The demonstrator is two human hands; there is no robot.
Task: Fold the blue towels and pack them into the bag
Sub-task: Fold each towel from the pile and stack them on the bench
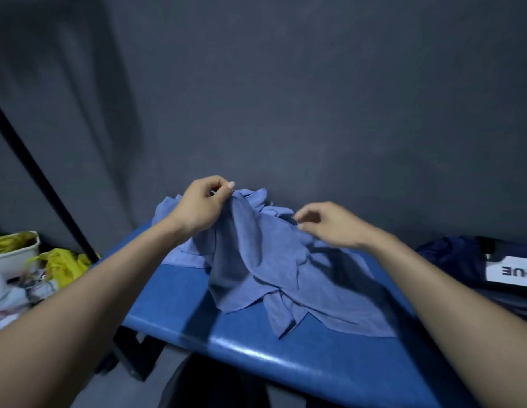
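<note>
A heap of crumpled light blue towels (274, 260) lies on the blue table (285, 360), against the grey wall. My left hand (202, 206) pinches an upper edge of one towel between thumb and fingers and holds it lifted above the heap. My right hand (329, 225) hovers at the heap's right side with its fingers curled, the fingertips at the cloth; a grip cannot be made out. A dark navy bag (462, 260) with a white label lies at the table's right end.
On the left, below table height, stand a white bin (18, 254) and yellow plastic bags (65, 263) among clutter. A black pole (41, 178) slants along the left wall. The grey wall rises right behind the table.
</note>
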